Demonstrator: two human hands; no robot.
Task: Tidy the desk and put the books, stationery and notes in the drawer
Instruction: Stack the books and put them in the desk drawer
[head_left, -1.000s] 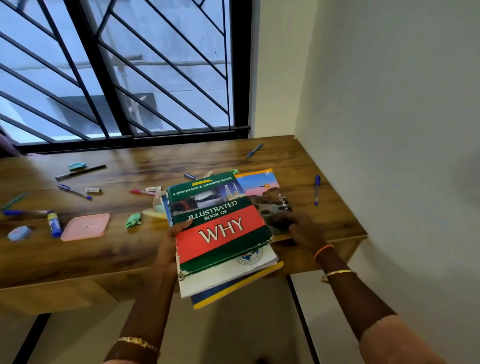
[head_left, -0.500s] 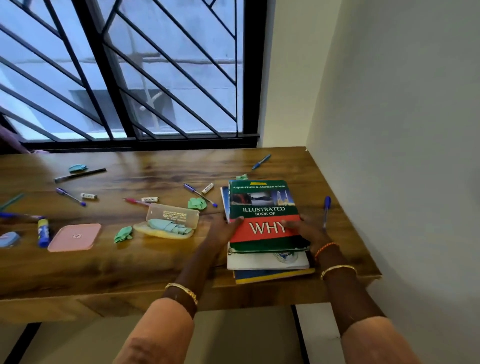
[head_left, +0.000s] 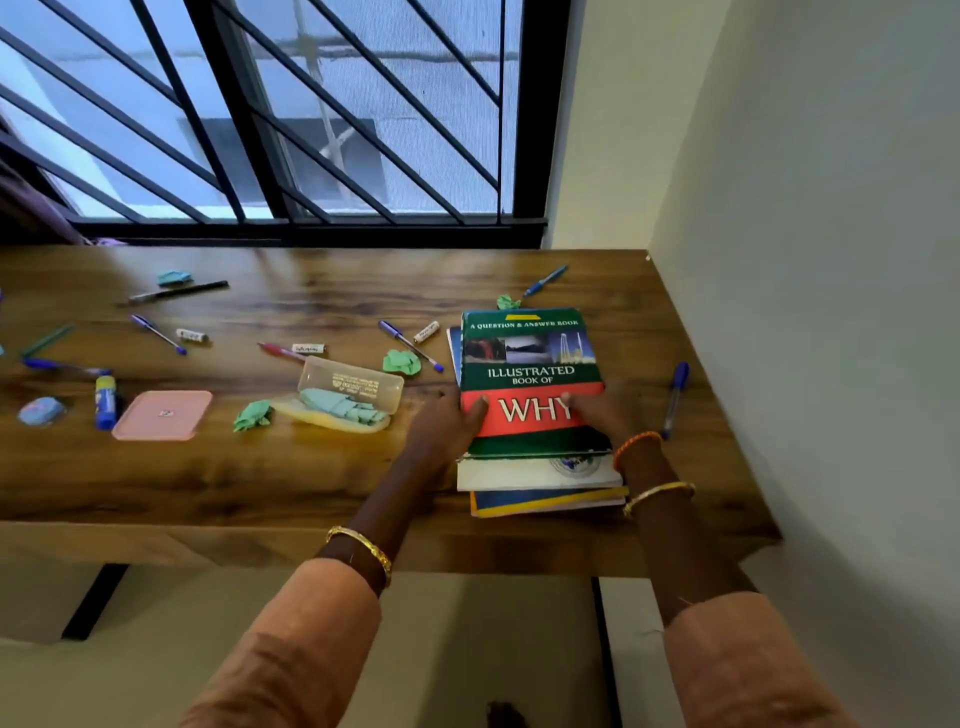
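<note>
Books are lying in a squared pile (head_left: 537, 447) near the right end of the desk (head_left: 260, 478), its front edge close to the desk's near rim, and everything else is best located from that pile. Both hands are clamping it from the sides: the left hand (head_left: 447, 423) is gripping the left edge with its thumb lying on the red band of the green top book (head_left: 530, 364), and the right hand (head_left: 605, 410) is gripping the opposite edge in the same way. This two-sided hold is probably keeping the covers aligned so the pile can travel as one load. Left of the pile, an open pencil case (head_left: 345, 402) is holding pale green notes, with crumpled green notes (head_left: 401, 361) and a purple pen (head_left: 410, 345) lying loose between case and pile. Just right of the pile, a blue pen (head_left: 676, 397) is lying alone; behind it, another blue pen (head_left: 545, 279) is resting. Farther left, a pink lid (head_left: 162, 414) and a glue stick (head_left: 105, 401) are waiting. No drawer is showing.
</note>
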